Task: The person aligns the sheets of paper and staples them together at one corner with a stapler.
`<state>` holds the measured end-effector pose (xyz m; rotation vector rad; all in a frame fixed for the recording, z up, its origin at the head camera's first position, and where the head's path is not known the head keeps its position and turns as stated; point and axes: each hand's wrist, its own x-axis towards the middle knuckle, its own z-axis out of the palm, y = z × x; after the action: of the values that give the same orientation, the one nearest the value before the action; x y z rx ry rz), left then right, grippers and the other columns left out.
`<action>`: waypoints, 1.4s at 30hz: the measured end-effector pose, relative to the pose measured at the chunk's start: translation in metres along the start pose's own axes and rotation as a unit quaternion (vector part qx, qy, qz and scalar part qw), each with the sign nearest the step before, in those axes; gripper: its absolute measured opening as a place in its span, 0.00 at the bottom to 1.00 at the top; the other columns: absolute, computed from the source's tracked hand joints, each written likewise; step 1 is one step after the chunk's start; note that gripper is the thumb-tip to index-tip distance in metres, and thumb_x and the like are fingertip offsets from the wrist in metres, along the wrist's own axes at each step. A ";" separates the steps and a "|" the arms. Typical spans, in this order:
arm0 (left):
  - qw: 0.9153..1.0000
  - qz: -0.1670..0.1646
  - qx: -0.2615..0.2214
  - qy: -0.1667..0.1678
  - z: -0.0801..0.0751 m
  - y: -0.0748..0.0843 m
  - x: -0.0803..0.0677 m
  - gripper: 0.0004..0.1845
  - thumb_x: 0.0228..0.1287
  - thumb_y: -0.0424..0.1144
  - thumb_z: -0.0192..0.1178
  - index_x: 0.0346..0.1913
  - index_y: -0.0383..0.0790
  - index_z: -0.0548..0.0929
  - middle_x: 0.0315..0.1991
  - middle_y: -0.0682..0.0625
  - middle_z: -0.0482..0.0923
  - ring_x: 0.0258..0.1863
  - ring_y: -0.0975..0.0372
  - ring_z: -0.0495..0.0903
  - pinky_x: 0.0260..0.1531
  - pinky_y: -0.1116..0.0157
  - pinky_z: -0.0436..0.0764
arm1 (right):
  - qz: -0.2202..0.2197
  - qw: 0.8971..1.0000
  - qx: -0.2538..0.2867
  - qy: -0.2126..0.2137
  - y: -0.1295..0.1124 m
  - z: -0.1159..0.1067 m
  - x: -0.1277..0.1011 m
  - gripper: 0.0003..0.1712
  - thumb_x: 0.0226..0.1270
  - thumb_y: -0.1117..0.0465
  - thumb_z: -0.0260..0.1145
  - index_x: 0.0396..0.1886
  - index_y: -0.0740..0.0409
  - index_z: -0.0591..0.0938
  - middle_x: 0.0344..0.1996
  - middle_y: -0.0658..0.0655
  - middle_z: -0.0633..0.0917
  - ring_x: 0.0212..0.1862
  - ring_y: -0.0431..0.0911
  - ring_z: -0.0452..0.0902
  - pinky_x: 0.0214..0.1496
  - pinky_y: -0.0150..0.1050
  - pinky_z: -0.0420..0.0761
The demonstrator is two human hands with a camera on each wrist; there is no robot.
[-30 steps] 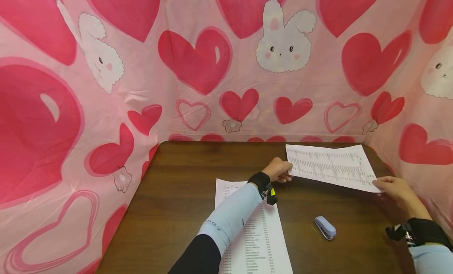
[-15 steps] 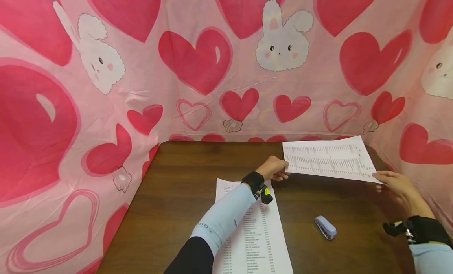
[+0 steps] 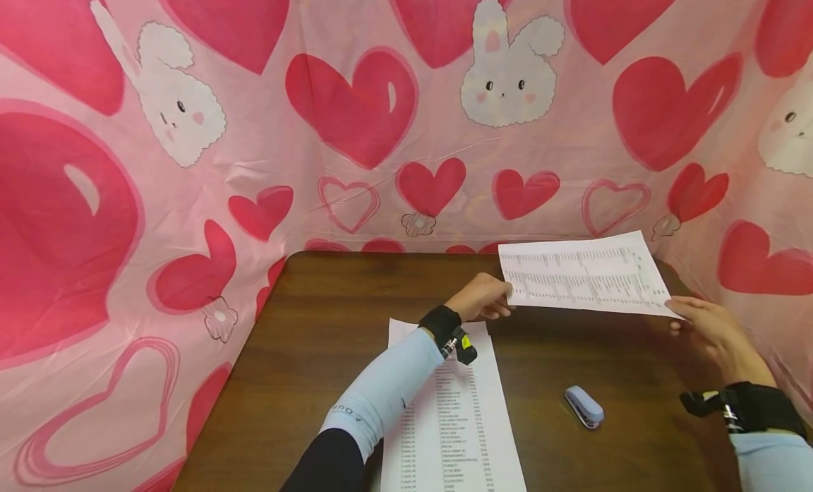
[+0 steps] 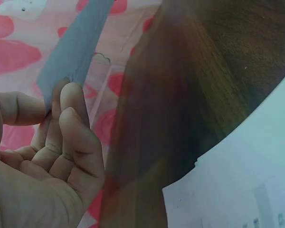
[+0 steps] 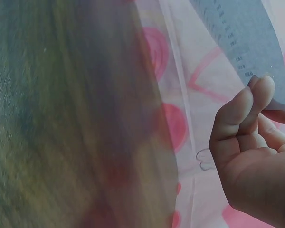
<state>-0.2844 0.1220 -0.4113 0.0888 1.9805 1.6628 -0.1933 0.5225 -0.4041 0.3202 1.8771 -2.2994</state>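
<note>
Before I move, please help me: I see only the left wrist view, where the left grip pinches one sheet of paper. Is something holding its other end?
Observer: Yes, the right grip pinches the held sheet at its lower right corner, as the head view shows.
Operator: Thank you. Is there also some tool on the table?
Observer: Yes, a light purple stapler lies on the table.
Operator: Does it touch the other sheet, which lies flat?
Observer: No, the stapler is to the right of the flat sheet, with bare wood between them.
</note>
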 end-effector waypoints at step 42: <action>0.999 0.034 0.000 -0.015 -0.064 -0.011 -0.035 0.12 0.70 0.44 0.57 0.40 0.39 0.84 0.27 0.46 0.83 0.21 0.59 0.81 0.22 0.68 0.78 | -0.020 0.998 0.017 -0.062 -0.033 0.056 0.005 0.17 0.74 0.64 0.55 0.34 0.52 0.90 0.30 0.48 0.90 0.24 0.44 0.78 0.27 0.34 0.78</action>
<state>-0.2801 0.0492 -0.4030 0.1826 1.9751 1.6937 -0.2102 0.4744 -0.3630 0.1420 1.8023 -2.3210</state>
